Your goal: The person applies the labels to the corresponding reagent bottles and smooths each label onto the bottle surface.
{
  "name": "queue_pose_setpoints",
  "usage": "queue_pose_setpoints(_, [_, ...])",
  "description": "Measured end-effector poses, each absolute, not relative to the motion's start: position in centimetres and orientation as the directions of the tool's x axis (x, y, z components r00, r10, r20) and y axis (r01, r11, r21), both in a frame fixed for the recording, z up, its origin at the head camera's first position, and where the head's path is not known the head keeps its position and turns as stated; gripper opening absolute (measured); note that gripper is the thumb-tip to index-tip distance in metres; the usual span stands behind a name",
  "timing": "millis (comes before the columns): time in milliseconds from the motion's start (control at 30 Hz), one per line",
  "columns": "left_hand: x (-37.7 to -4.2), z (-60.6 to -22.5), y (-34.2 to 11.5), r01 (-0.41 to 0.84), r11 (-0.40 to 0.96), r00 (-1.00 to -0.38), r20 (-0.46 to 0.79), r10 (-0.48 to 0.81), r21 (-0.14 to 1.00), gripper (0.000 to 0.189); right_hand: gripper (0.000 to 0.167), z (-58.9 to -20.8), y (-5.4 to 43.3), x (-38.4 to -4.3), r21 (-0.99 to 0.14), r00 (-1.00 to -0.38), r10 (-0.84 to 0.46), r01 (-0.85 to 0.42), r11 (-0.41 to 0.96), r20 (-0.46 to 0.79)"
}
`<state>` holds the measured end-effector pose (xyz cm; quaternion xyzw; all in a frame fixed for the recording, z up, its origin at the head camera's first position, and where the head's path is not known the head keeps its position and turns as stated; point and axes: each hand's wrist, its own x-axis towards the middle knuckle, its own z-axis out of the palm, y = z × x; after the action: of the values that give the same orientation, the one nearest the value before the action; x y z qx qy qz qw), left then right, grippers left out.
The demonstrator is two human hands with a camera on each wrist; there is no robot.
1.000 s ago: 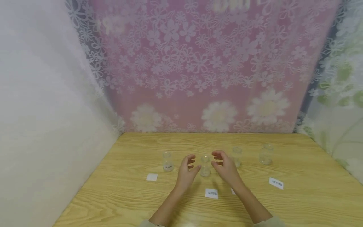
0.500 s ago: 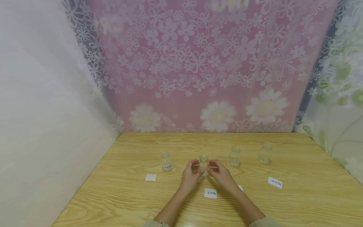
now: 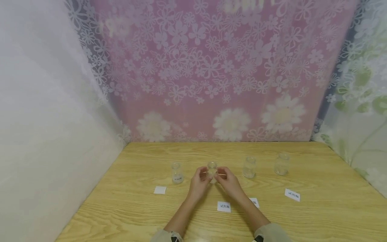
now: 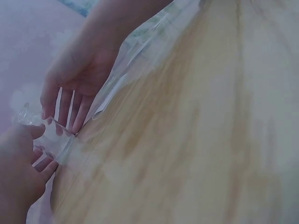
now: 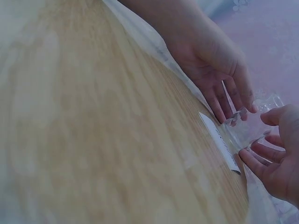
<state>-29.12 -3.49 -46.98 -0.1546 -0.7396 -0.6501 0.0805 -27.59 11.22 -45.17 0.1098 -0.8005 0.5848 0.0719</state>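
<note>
A small clear glass bottle [image 3: 212,167] with a narrowed neck stands between my two hands near the middle of the table. My left hand [image 3: 198,185] grips its left side, thumb toward me and fingers behind. From the other side my right hand [image 3: 228,184] holds it the same way. Both wrist views show the bottle [image 4: 58,142] pinched between thumbs and fingertips, its lower part close over the wood. Through the glass nothing but clear interior shows. In front of the hands lies a white card [image 3: 224,206] with black characters.
To the left stands a glass bottle [image 3: 177,173] with a lettered label, near a blank white card [image 3: 160,190]. Two glass jars, a narrower jar [image 3: 249,167] and a wider jar [image 3: 282,164], stand right. One lettered card [image 3: 292,195] lies far right; another card [image 3: 254,202] is partly behind my right forearm.
My hands have come together from either side and taken hold of the bottle. With it between them, they have shifted slightly left and away from me. The other jars and cards stay put.
</note>
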Motion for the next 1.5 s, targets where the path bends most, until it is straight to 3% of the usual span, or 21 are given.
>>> queue_pose_setpoints(300, [-29.1, -47.1, -4.1, 0.324, 0.184, -0.943, 0.301, 0.14, 0.928, 0.052, 0.04, -44.8, 12.2, -27.4, -0.872, -0.964, -0.097, -0.266, 0.411, 0.248])
queue_pose_setpoints(467, [-27.4, -46.9, -5.0, 0.369, 0.323, -0.928, 0.327, 0.177, 0.872, 0.041, 0.027, -44.5, 14.5, -25.7, -0.789, -0.923, -0.227, -0.383, 0.479, 0.31])
queue_pose_setpoints(600, [-25.8, -46.7, -5.4, 0.484, 0.419, -0.864, 0.343, 0.368, 0.769, 0.024, 0.016, -44.8, 16.3, -24.1, -0.65, -0.844, -0.414, -0.529, 0.545, 0.34])
queue_pose_setpoints(700, [-24.9, -46.8, -5.4, 0.588, 0.51, -0.794, 0.328, 0.511, 0.629, 0.025, 0.013, -45.3, 17.2, -23.0, -0.51, -0.775, -0.516, -0.63, 0.586, 0.365])
queue_pose_setpoints(800, [-24.4, -46.9, -5.3, 0.656, 0.579, -0.749, 0.328, 0.576, 0.484, 0.027, 0.014, -45.9, 17.6, -22.3, -0.406, -0.728, -0.552, -0.685, 0.606, 0.406])
queue_pose_setpoints(900, [-24.1, -47.0, -5.3, 0.671, 0.609, -0.741, 0.345, 0.576, 0.423, 0.024, 0.015, -46.4, 17.4, -21.9, -0.362, -0.707, -0.552, -0.704, 0.612, 0.443])
queue_pose_setpoints(1100, [-24.3, -47.2, -5.7, 0.651, 0.634, -0.759, 0.371, 0.535, 0.418, 0.021, 0.018, -46.4, 16.4, -21.9, -0.327, -0.696, -0.541, -0.708, 0.626, 0.471])
queue_pose_setpoints(1500, [-26.0, -47.4, -7.1, 0.576, 0.637, -0.817, 0.348, 0.459, 0.512, 0.021, 0.016, -46.5, 14.4, -24.2, -0.374, -0.748, -0.503, -0.657, 0.654, 0.433])
